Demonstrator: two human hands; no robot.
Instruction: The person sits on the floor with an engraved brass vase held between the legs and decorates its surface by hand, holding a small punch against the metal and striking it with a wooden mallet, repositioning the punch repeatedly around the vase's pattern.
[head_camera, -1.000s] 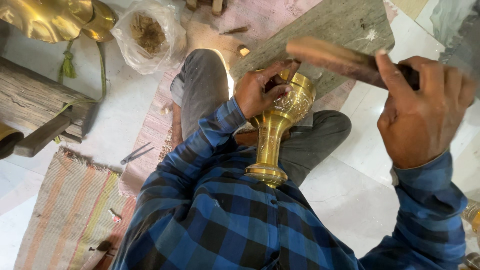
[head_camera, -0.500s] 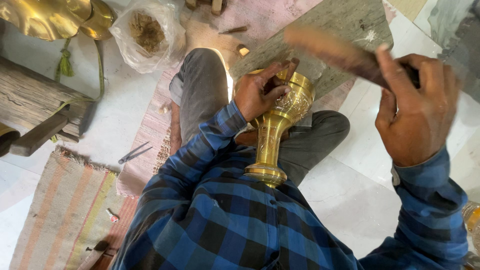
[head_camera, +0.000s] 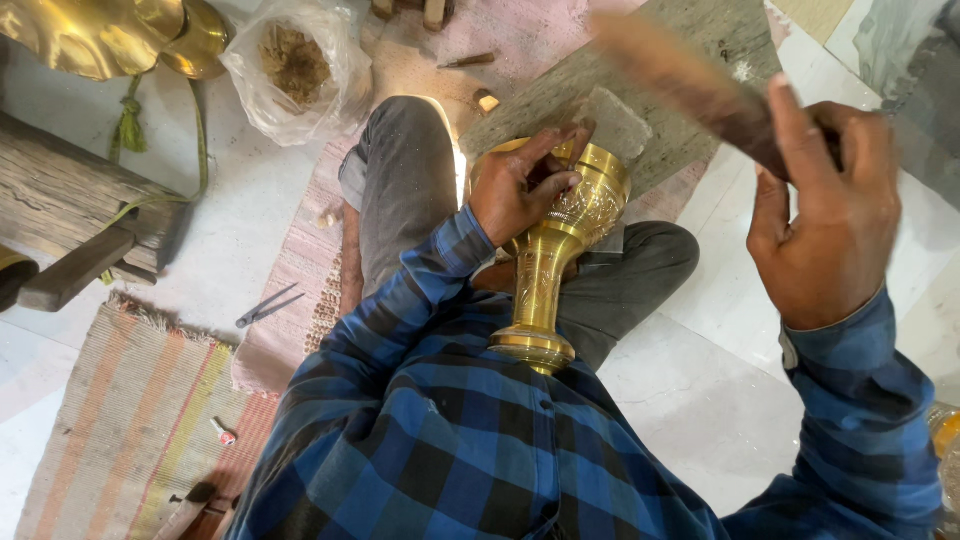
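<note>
Left hand (head_camera: 522, 190) grips brass goblet (head_camera: 560, 250), seemingly.

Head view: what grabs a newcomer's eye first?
The shiny engraved brass goblet at centre, propped on the seated person's lap, with the left hand gripping its cup. Next, the right hand raised at upper right, holding a blurred wooden stick above the goblet. At far upper left, more bright brassware lies on the floor beside a plastic bag.
</note>
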